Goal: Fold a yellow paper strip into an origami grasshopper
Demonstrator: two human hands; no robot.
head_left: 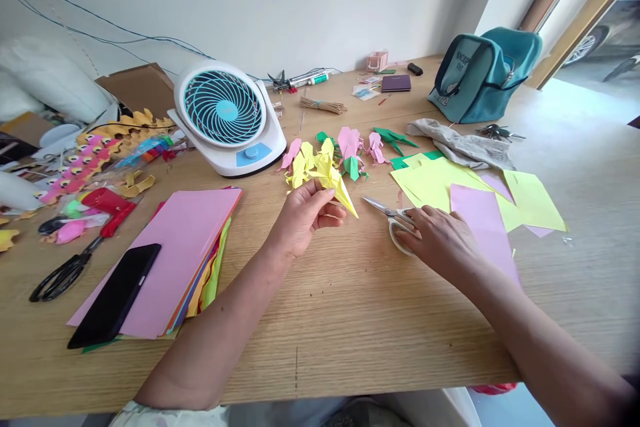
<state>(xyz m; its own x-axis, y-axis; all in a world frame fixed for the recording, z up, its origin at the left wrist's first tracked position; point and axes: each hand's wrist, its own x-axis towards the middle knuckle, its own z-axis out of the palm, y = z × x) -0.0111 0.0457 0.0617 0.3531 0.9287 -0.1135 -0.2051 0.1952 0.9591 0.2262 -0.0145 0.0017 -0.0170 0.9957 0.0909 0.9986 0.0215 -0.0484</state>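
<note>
My left hand (pixel 303 217) is closed on a folded yellow paper figure (pixel 334 181), holding it just above the wooden table (pixel 350 320). My right hand (pixel 440 240) rests on the table with its fingers closed on the white handles of small scissors (pixel 387 211), whose blades point left toward the yellow figure. Just beyond the hands lies a cluster of folded paper figures (pixel 345 150) in yellow, pink and green. Loose yellow and pink paper sheets (pixel 475 197) lie under and to the right of my right hand.
A stack of coloured paper (pixel 185 247) with a black phone (pixel 115 303) on it lies at left. Black-handled scissors (pixel 65 273) and craft pieces sit further left. A white and teal fan (pixel 225 113) stands behind; a teal bag (pixel 480 73), grey cloth (pixel 460 143) and keys (pixel 495 131) sit at back right.
</note>
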